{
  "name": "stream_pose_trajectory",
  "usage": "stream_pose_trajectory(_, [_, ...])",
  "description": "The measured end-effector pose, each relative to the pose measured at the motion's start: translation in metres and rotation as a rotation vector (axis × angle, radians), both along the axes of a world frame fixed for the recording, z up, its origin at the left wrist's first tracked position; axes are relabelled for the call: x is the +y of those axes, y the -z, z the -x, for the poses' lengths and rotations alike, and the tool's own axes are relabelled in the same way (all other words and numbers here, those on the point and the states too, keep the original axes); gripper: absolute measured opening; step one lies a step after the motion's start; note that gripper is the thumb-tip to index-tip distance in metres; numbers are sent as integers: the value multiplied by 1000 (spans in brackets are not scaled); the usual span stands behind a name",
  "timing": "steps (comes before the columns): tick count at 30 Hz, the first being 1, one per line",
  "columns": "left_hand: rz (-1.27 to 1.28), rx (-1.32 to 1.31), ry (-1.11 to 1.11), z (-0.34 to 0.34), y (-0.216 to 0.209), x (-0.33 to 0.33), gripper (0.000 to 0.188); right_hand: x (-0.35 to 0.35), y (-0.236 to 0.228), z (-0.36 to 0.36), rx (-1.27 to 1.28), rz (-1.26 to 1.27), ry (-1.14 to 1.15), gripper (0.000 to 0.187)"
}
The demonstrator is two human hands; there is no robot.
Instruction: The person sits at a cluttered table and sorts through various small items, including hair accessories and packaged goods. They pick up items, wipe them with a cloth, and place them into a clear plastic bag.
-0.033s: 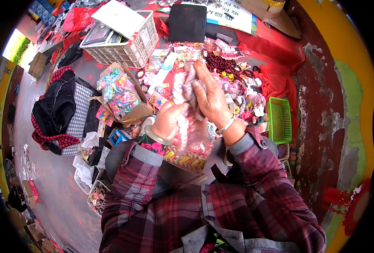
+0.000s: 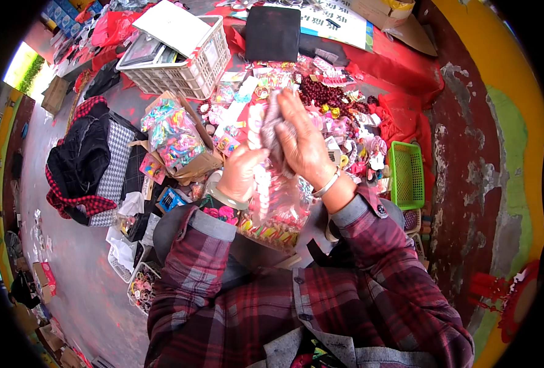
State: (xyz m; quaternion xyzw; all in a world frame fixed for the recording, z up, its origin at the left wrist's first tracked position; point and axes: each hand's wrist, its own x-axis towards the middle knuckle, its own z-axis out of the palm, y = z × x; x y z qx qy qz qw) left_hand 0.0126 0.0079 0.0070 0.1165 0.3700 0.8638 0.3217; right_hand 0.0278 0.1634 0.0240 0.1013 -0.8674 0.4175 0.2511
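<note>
My right hand point(image 2: 307, 150) presses a greyish-mauve cloth point(image 2: 273, 126) with its fingers and thumb. The cloth lies against a pink-and-white string of puffy pieces point(image 2: 261, 190). My left hand point(image 2: 241, 173) is closed on the left edge of this string, thumb on top; its other fingers are mostly hidden. Below both hands hangs clear, wrinkled plastic point(image 2: 282, 205), over a box of small colourful items point(image 2: 272, 234) close to my lap. I cannot make out whether the plastic is joined to the string.
Dark red beads point(image 2: 321, 93) and small accessories spread beyond my hands. At the left stand an open carton of bright packets point(image 2: 172, 138) and a white crate point(image 2: 214, 58); at the right, a green basket point(image 2: 407, 175). A black jacket point(image 2: 82, 159) lies further left.
My right hand has shifted slightly, its fingers straighter over the cloth. The plastic below looks less blurred and hangs a little differently. My left hand stays nearly in place.
</note>
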Motion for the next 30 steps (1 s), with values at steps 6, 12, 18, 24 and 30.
stream_pose_trajectory(6, [22, -31, -120, 13, 3, -10, 38, -21, -15, -20, 0, -86, -417, 50])
stream_pose_trajectory(12, [22, -111, 13, -2, 8, 2, 39, -10, -18, -14, 99, -297, -414, 48])
stream_pose_trajectory(18, [87, 304, 306, 1, 3, 12, 56, 11, -8, 5, 72, 50, -156, 28])
stream_pose_trajectory(24, [131, 200, 31, 4, -5, 10, 61, 35, -1, 18, 59, 428, 209, 22])
stream_pose_trajectory(30, [413, 580, -435, 17, 8, 15, 64, 17, -14, 0, -442, 664, -30, 30])
